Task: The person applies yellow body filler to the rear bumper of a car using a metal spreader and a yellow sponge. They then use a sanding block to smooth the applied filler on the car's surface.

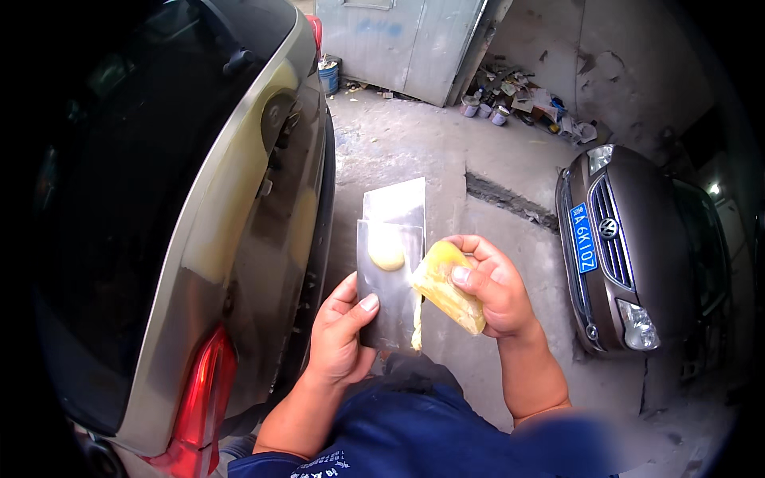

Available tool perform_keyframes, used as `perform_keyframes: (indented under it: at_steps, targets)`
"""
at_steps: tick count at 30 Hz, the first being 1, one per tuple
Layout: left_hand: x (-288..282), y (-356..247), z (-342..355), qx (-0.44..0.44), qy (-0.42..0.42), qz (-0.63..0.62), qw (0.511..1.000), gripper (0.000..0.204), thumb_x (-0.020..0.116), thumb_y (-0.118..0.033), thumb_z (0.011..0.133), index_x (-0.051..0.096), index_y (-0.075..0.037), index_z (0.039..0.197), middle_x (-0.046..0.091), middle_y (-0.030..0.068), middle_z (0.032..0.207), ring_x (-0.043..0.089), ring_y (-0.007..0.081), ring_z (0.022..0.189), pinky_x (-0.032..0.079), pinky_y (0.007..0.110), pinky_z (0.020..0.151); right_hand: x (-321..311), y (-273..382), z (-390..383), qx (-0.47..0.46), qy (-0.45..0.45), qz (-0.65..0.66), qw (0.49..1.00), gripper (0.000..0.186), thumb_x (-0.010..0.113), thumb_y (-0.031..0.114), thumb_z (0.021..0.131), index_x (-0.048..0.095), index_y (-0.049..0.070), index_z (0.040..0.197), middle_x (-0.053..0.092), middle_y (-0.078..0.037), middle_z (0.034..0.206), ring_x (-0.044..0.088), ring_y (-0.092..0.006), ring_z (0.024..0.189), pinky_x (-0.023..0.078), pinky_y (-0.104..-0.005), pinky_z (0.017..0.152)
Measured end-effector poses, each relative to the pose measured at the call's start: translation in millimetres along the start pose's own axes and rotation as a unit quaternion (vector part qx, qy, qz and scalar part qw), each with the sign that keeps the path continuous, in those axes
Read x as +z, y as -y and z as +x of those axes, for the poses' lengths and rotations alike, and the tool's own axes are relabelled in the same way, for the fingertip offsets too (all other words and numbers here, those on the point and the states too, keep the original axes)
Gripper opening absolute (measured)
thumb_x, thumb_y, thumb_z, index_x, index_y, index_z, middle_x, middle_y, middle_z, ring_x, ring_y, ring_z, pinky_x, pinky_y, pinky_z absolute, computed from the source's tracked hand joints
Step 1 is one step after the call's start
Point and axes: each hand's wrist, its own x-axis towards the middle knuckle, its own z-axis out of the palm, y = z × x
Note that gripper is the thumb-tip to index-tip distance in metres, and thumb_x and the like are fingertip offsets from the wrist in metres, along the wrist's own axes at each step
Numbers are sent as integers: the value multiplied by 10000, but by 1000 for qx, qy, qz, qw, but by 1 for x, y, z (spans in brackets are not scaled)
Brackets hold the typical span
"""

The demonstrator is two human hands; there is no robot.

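Observation:
My left hand (343, 327) grips two overlapping flat metal plates (382, 303), the rear one taller and shinier; a cream blob of paste (386, 253) sits on the front plate, and paste also hangs along its right edge. My right hand (498, 291) pinches a yellow flexible spreader (446, 283) smeared with paste, thumb across its face, held beside the right edge of the plates. To my left stands a car's rear corner, with pale filler patches (223, 223) on its pillar and a red tail light (203, 398).
A dark car front (637, 271) is at my right. Behind are a grey metal door (398, 48), a blue bucket (329, 80), several pots (482, 110) among a pile of debris (530, 99), and a long slot (506, 199) in the concrete floor (382, 139) between the cars.

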Motion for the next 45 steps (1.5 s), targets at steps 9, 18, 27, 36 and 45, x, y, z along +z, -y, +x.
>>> perform_keyframes:
  at_steps: [9,18,27,36,45]
  targets:
    - [-13,-7,0,-2,12,0,1000,442,503,-40,873,419,54,1297,584,145,1173,582,216,1070,451,356,955,5,0,-1,-293,-80,-373,877,339,603,77,855,483,-27,1155,630,-144,1014,637,-205,877,528,-298,726]
    - [-10,-7,2,3,-25,-61,998,385,510,-53,889,449,20,1262,592,133,1145,598,228,1028,485,368,912,-10,-35,-3,-493,17,-639,590,265,677,34,715,599,41,968,641,-119,914,651,-256,759,542,-316,561]
    - [-27,-6,2,17,-50,-1,999,439,469,-43,904,384,39,1327,546,163,1233,556,252,1122,432,387,987,-30,-56,2,-443,-23,-549,709,329,653,-41,738,531,22,1037,635,-140,914,639,-262,746,532,-331,621]
    - [-77,-8,-34,92,-134,190,968,466,541,-32,835,414,55,1275,578,193,1148,608,274,1037,529,390,858,-75,-177,31,-55,-226,-104,967,209,555,53,894,439,4,1062,604,-56,872,533,-72,757,461,-236,696]
    - [-86,-115,-96,342,-163,381,843,593,489,-67,855,278,-7,1406,483,198,1138,465,147,748,400,228,563,-37,-242,90,-47,-121,-158,979,239,552,101,877,579,7,1095,659,-171,910,663,-245,824,498,-315,730]
